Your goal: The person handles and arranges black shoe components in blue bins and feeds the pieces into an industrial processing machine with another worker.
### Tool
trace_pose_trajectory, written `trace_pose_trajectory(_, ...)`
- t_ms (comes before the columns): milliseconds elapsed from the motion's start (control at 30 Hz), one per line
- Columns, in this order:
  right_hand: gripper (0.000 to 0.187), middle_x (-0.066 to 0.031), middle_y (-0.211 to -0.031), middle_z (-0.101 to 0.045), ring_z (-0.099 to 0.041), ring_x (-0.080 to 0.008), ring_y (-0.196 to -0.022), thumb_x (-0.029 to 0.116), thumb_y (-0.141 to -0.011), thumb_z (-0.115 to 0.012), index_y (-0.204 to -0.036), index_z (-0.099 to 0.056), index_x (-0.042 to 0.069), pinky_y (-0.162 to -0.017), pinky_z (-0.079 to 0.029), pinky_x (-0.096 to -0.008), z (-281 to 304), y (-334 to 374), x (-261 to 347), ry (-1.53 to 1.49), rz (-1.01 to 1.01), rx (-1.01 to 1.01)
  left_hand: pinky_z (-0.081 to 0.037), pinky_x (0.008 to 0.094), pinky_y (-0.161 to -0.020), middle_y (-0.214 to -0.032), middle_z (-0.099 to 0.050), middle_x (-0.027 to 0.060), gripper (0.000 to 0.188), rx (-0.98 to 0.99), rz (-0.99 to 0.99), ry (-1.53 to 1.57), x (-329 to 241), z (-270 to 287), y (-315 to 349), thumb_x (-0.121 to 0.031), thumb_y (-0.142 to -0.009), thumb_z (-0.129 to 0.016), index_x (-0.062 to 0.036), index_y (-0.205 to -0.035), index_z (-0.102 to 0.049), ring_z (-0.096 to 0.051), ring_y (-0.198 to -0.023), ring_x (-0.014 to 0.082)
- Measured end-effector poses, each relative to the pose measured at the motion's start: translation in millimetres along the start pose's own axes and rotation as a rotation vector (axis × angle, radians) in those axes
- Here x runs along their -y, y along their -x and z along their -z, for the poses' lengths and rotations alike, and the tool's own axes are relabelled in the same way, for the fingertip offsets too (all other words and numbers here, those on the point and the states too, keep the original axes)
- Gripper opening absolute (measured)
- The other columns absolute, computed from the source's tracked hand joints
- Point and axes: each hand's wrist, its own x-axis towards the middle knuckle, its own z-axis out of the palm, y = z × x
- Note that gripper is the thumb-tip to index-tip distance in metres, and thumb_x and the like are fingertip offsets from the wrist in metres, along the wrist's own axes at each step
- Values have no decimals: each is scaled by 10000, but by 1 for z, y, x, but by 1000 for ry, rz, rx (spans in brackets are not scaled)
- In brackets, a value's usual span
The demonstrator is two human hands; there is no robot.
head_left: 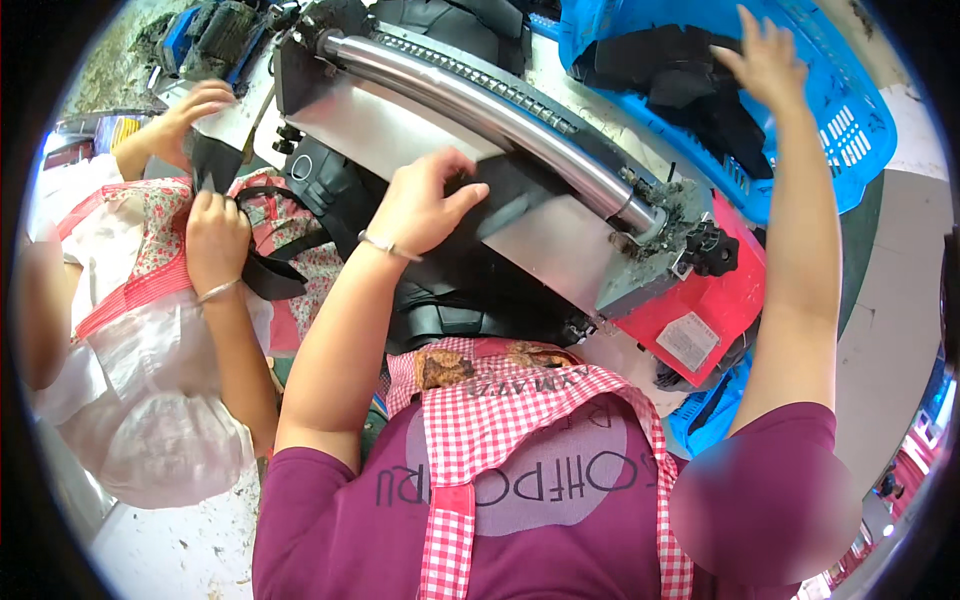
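Note:
My left hand (425, 200) hovers at the front of a roller machine, thumb and fingers parted with nothing seen between them. Beside its fingertips, a flat black piece (520, 190) lies on the machine's metal feed plate (560, 250), its far edge at the long shiny roller (500, 125). My right hand (768, 65) reaches over a blue plastic basket (865, 130) at the far right, fingers spread. Dark flat pieces (670, 70) lie in that basket, near my thumb; whether the thumb touches them I cannot tell.
At the left, a co-worker's hands (217, 240) hold a black strip. Black moulded pieces (440, 315) rest below the feed plate, close to my apron. A black knob (712, 250) and a lint-covered roller end stick out at the right. Beneath is a red panel (690, 320).

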Motion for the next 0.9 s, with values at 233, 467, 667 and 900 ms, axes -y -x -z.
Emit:
trace_pose_trajectory(233, 789, -126, -1370, -507, -510, -232, -1207, 464, -803, -735, -1366, -468, -19, -1011, -406, -345, -14, 30, 100, -1572, -309, 910, -469, 278, -573, -784, -615, 75, 102, -194, -111, 202, 20, -17, 77, -34, -818, -689, -50, -905, -640, -603, -650, 185)
trace_pose_trajectory(467, 553, -115, -1218, -636, -619, -219, -1070, 256, -865, -703, -1315, -528, -12, -911, -476, -349, -46, 6, -36, -1487, -386, 792, -425, 448, -964, -1246, -567, 146, 413, 133, -225, -323, 104, -104, 58, -351, -846, -677, -90, -1163, -621, -481, -1221, 328)
trace_pose_trajectory(667, 749, -249, -1482, -366, -247, -402, -1425, 517, -947, -486, -1434, -356, -37, -1160, -209, -462, 119, 4, 40, -664, -13, 311, -353, 530, -1026, -1433, -430, 181, 984, 441, -19, -583, 92, -103, 48, -689, -657, -708, -124, -1417, -437, -381, -1325, 385)
trace_pose_trajectory(900, 805, -327, -1335, -485, -383, -431, -1345, 561, -929, -465, -1380, -389, -101, -1127, -248, -525, 184, 65, 196, -599, -158, 360, -325, 550, -1040, -1493, -351, 178, 1113, 582, 60, -654, 72, -106, 32, -641, -590, -787, -117, -1467, -346, -289, -1389, 388)
